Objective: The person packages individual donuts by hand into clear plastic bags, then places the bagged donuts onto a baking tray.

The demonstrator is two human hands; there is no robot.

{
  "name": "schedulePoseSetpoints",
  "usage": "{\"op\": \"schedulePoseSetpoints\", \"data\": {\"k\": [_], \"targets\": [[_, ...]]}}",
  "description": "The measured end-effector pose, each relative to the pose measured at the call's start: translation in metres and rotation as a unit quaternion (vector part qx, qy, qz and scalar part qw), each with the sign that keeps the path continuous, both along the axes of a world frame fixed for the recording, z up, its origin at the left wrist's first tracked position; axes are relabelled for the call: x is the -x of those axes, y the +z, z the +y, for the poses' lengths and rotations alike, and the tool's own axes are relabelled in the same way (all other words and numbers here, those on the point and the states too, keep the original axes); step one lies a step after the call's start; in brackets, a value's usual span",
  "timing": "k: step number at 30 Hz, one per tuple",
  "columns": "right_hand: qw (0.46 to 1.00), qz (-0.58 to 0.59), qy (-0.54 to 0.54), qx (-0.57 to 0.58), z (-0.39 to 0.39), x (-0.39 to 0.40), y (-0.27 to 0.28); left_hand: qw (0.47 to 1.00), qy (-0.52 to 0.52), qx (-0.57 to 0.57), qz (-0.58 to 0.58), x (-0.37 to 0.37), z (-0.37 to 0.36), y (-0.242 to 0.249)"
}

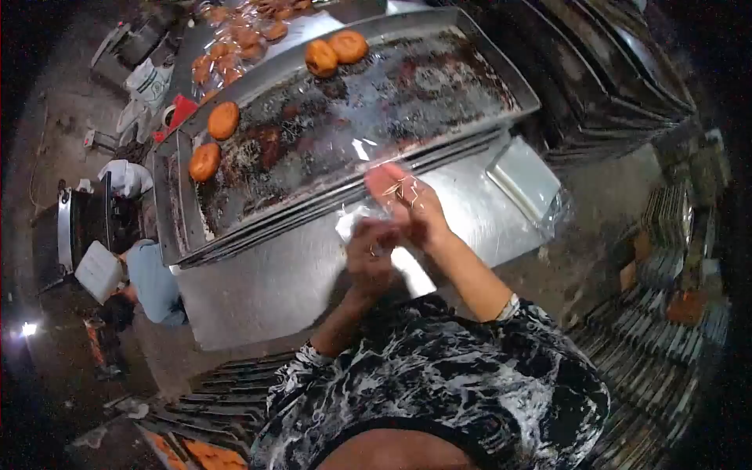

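Observation:
Both my hands meet over the front of the metal table, below the near edge of a dark, greasy baking tray [329, 149]. Thin clear plastic, apparently a bag [356, 221], shows bright glints around the fingers. My left hand [371, 254] is closed on this plastic, its fingers in shadow. Higher and to the right, my right hand [419, 213] has its fingers bent toward the left hand, with shiny plastic streaks across them; they seem to grip the bag too, though blur hides the exact hold. Round brown buns lie on the tray: one pair [337, 52] at the far side, another pair [214, 141] at the left end.
A stack of clear bags [525, 180] lies right of my hands on the metal table [243, 298]. Bagged buns [235, 43] are behind the tray. Stacked dark trays [603, 70] stand at the upper right. A person in light blue [153, 282] is at the left.

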State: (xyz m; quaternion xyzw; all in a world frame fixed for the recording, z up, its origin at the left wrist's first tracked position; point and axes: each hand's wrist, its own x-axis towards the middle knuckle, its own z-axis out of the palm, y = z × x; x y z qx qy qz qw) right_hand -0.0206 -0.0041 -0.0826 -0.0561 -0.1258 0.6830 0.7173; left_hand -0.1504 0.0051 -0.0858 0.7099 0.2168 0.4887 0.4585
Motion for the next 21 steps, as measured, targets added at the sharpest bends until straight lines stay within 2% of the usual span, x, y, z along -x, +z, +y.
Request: {"op": "schedulePoseSetpoints", "data": {"k": [1,2,3,4,5,6,7,8,9,10,11,12,13,14,15,17,19,21], "targets": [[0.985,-0.073,-0.146,0.056,0.011,0.019,0.041,0.971,-0.001,0.209,-0.119,-0.006,0.004,0.019],[0.996,0.004,-0.072,-0.044,0.012,0.024,0.042,0.898,-0.014,0.363,-0.248,-0.007,0.018,0.025],[0.997,-0.001,-0.062,-0.051,0.013,0.034,0.043,0.784,-0.033,0.498,-0.368,-0.001,0.033,0.029],[0.996,-0.055,0.046,0.058,0.013,0.046,0.042,0.79,-0.105,0.486,-0.358,0.017,0.037,0.034],[0.969,-0.109,0.15,0.165,0.016,0.053,0.044,0.792,-0.1,0.478,-0.367,0.03,0.046,0.033],[0.925,-0.346,0.096,0.124,0.03,0.042,0.052,0.802,-0.028,0.479,-0.356,0.044,0.055,0.032],[0.825,-0.559,0.034,0.073,0.055,0.023,0.061,0.807,0.046,0.479,-0.343,0.053,0.062,0.03],[0.591,-0.749,-0.293,-0.054,0.101,0.002,0.058,0.817,0.111,0.416,-0.383,0.058,0.066,0.033],[0.564,-0.758,-0.315,0.095,0.146,-0.016,0.077,0.817,0.174,0.354,-0.421,0.061,0.071,0.037],[0.404,-0.793,-0.441,0.117,0.206,-0.04,0.059,0.805,0.176,0.337,-0.456,0.066,0.073,0.045],[0.393,-0.815,-0.357,0.232,0.248,-0.059,0.05,0.798,0.161,0.331,-0.477,0.071,0.074,0.045],[0.38,-0.835,-0.302,0.259,0.276,-0.078,0.039,0.785,0.161,0.344,-0.49,0.074,0.074,0.051],[0.346,-0.845,-0.323,0.247,0.31,-0.104,0.006,0.773,0.165,0.36,-0.496,0.08,0.073,0.056],[0.395,-0.843,-0.307,0.197,0.32,-0.11,0.005,0.774,0.164,0.339,-0.509,0.092,0.076,0.051],[0.441,-0.795,-0.406,0.088,0.318,-0.103,-0.003,0.772,0.166,0.323,-0.522,0.106,0.076,0.044],[0.518,-0.778,-0.345,0.08,0.235,-0.06,0.041,0.762,0.209,0.307,-0.531,0.118,0.083,0.041],[0.727,-0.637,-0.253,0.032,0.142,-0.004,0.046,0.692,0.199,0.338,-0.606,0.126,0.091,0.029],[0.848,-0.511,-0.13,-0.051,0.079,0.048,0.049,0.723,0.146,0.375,-0.562,0.094,0.083,0.034]]}}
